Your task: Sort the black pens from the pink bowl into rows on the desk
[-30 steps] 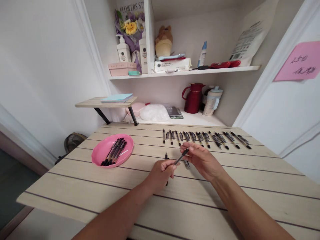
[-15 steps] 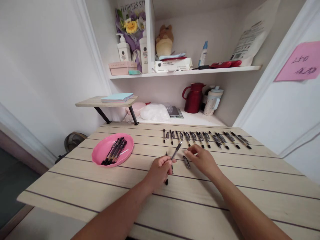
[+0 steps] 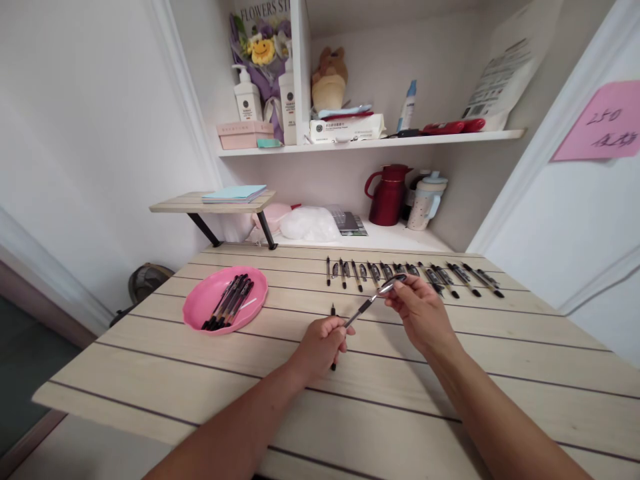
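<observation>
My left hand [image 3: 323,343] grips the lower end of a black pen [image 3: 361,311] that slants up to the right above the wooden table [image 3: 210,373]. My right hand [image 3: 423,310] pinches a pen cap [image 3: 391,286] at the pen's upper tip. A second thin black piece, part of it hidden by my left hand, lies on the table under that hand. A row of several black pens and caps [image 3: 415,275] runs along the table's far side. A pink dish [image 3: 225,299] with several black pens stands at the left.
Behind the table a low white shelf carries a red jug [image 3: 387,195], a pale kettle [image 3: 425,200] and a plastic bag [image 3: 310,225]. A small wooden riser [image 3: 213,203] with a blue notebook sits at the back left. Walls close both sides.
My right hand picked the cap up from the table and brought it to the tip of the pen, which my left hand kept holding and tilted more to the right.
</observation>
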Tool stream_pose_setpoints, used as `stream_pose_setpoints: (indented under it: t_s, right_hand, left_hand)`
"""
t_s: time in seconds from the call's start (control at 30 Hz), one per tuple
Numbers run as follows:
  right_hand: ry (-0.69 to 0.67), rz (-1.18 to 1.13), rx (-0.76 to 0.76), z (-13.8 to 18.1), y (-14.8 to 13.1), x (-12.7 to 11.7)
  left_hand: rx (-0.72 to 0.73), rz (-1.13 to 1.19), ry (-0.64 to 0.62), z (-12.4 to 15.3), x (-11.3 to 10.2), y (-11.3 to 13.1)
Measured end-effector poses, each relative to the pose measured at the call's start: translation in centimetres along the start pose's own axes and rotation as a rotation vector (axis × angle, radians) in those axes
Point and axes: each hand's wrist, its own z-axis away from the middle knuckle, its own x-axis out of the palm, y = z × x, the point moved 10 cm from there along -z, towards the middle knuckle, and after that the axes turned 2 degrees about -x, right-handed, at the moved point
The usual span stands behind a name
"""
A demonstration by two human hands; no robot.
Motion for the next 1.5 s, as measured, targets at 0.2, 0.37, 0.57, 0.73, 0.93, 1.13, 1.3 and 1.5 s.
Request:
stream_pose_setpoints:
  t_s: [0.2, 0.37, 0.57, 0.73, 0.93, 1.13, 1.3, 1.5]
  right_hand:
    - [-0.024, 0.019, -0.033, 0.5, -0.3, 0.9]
    - [-0.126, 0.119, 0.001, 1.2, 0.6, 2.1]
    - [-0.223, 0.12, 0.079, 2.2, 2.1, 3.8]
    - [-0.215, 0.089, 0.069, 2.5, 2.2, 4.2]
    - [-0.206, 0.1, 0.079, 2.9, 2.4, 4.5]
    - [-0.186, 0.143, 0.09, 2.5, 2.3, 3.8]
    - [-0.158, 0.314, 0.125, 2.2, 3.4, 2.7]
    - [-0.191, 0.407, 0.175, 2.2, 5.4, 2.3]
  left_hand:
    - [-0.009, -0.035, 0.014, 0.1, 0.0, 0.3]
    - [0.013, -0.04, 0.029, 0.3, 0.0, 0.9]
    - [0.078, -0.083, 0.074, 0.1, -0.6, 1.0]
    - [0.171, -0.105, 0.117, 0.2, -1.0, 1.6]
    - [0.209, -0.174, 0.146, 0.5, -1.1, 1.9]
    - [0.201, -0.218, 0.246, 0.2, -3.8, 3.1]
    - [0.212, -0.427, 0.541, 1.7, -11.8, 6.2]
    - [-0.142, -0.899, 0.792, 5.6, -21.9, 5.7]
